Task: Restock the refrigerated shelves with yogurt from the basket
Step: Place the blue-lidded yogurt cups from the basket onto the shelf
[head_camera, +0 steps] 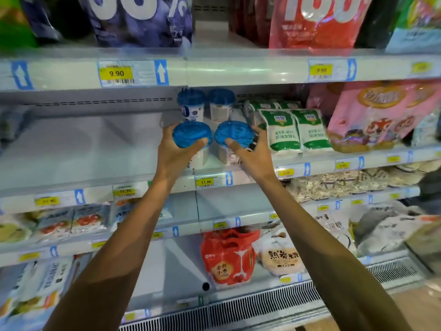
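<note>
Handling: both cups look light, thin-walled plastic; stiff enough to carry, likely to dent under a hard squeeze; chilled sides may be slick; a snap lid could pop if lifted by the rim alone; best taken round the upper wall just under the lid, thumb steadying the lid edge
Look: left cup (192, 134) and right cup (235, 133) are white tubs with printed labels and see-through blue ribbed lids; upright, side by side, almost touching
Left hand (176, 151): wrapped round the left cup; thumb on the near lid edge, fingers round the far side
Right hand (251, 152): gripping the right cup the same way; thumb on the lid edge, fingers behind
Place: front of the middle shelf (83, 151); whether the bases rest on it or hang just above, cannot tell; directly in front of two back cups (191, 102) of the same kind; green-and-white pouches (281, 132) just to the right
Price tag (206, 182): 11.90, on the rail below the cups
Basket: not in view
Stage: judged as setting down a second row
</note>
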